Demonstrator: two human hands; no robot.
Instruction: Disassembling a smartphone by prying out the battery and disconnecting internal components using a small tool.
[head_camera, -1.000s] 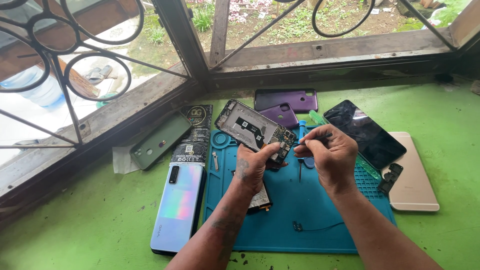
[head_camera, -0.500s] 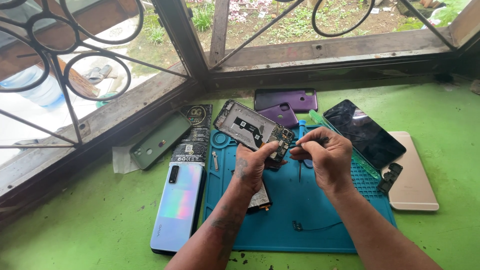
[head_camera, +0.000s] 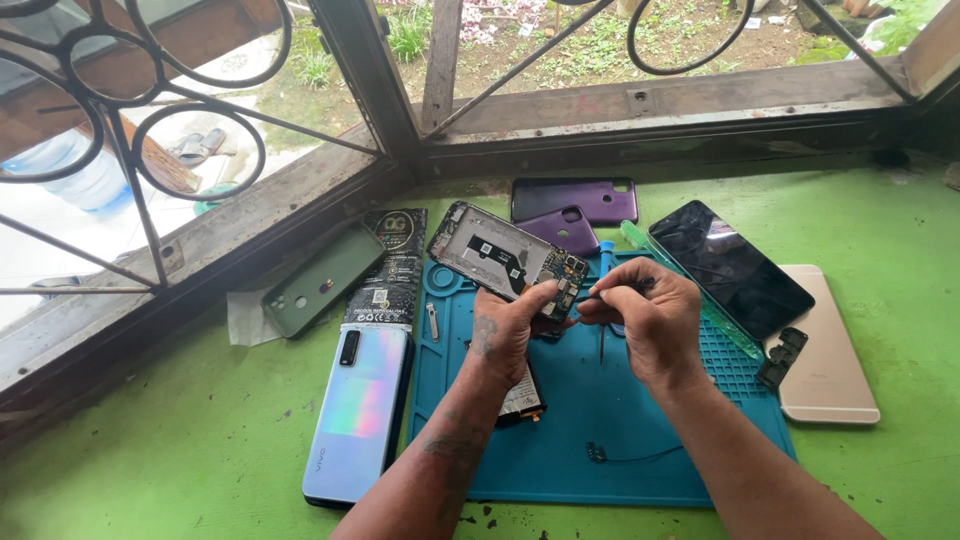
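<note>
Green paint covers the work table (head_camera: 880, 240), which sits in the corner under a window with curled iron bars (head_camera: 150, 130), grass and dirt showing outside. On the table lies a blue repair mat (head_camera: 640, 440), and both of my hands work above its upper half.

My left hand (head_camera: 505, 335) holds an opened phone frame (head_camera: 500, 255), its back cover off and the circuit board showing at the lower end. I grip it by that lower end, thumb and fingers closed around the edge, so the frame tilts up and away toward the window. My right hand (head_camera: 645, 320) is pinched narrow around a thin dark tool (head_camera: 600, 292), whose tip meets the frame just beside my left fingers. A second slim tool hangs below my right hand, over the mat.

Under my left wrist a dark battery-like part (head_camera: 522, 398) lies on the mat. A small black cable piece (head_camera: 600, 452) lies near the mat's lower edge.

Left of the mat lies a phone with a shimmering pale back (head_camera: 358, 410), with a black printed packet (head_camera: 392, 270) above it and a green phone cover (head_camera: 322, 280) further left. Behind the frame rest two purple covers (head_camera: 575, 200). To my right a dark screen panel (head_camera: 730, 265) overlaps a gold phone (head_camera: 830, 360), face down.
</note>
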